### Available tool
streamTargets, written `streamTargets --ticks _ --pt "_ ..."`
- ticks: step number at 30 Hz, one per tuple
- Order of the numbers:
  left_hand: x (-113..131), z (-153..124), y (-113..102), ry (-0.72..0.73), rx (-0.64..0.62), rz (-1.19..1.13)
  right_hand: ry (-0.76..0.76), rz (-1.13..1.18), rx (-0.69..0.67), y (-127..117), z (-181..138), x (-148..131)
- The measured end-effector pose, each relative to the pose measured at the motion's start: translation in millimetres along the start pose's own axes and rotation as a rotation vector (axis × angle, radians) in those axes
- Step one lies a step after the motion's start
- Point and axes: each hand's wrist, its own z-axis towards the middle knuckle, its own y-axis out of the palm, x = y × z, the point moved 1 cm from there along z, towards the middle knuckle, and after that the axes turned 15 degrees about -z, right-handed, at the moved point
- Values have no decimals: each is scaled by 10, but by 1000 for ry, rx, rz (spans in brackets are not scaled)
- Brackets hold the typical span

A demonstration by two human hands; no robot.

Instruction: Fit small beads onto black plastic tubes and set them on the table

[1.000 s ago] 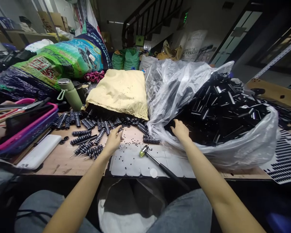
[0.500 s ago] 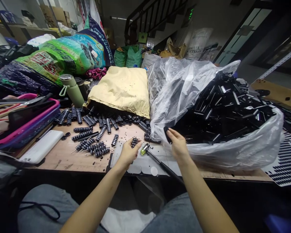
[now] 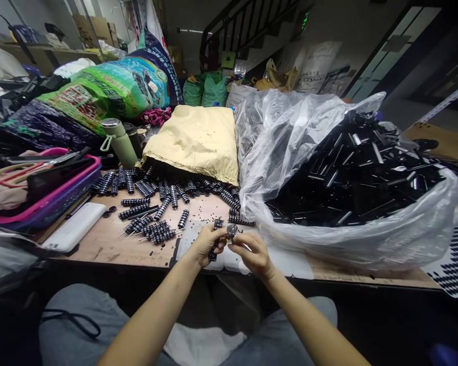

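My left hand [image 3: 205, 245] is closed around a black-and-white ribbed stack [image 3: 216, 230] that stands upright through the fingers. My right hand [image 3: 253, 253] is pinched shut right next to it, and what it holds is hidden. Both hands meet over the white sheet [image 3: 193, 239] at the table's front edge. The small hammer's head [image 3: 232, 231] shows between the two hands; its handle is hidden behind my right hand. Several more ribbed stacks [image 3: 156, 203] lie spread on the wooden table [image 3: 99, 244] to the left.
A big clear plastic bag [image 3: 328, 244] full of black tubes [image 3: 366, 173] fills the right. A yellow sack [image 3: 194, 140] lies behind the stacks. At the left are a green bottle [image 3: 118, 142], a pink basket [image 3: 61, 195] and a white power bank [image 3: 76, 226].
My right hand left the bag's opening and came down and left to meet my left hand. My left hand picked up a ribbed stack and drew back to the table's front edge.
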Motion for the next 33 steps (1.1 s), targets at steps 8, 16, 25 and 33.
streamTargets --ticks 8,16,25,33 --pt "-24 -42 -151 179 101 302 794 536 -141 285 -51 -319" --pt "-36 -65 -309 226 240 374 951 702 -174 309 -11 -391" --pt "38 -323 -330 27 -133 338 1274 1516 -792 69 88 -342" --pt "103 -447 -271 5 -339 544 1096 1784 -1256 22 52 -383"
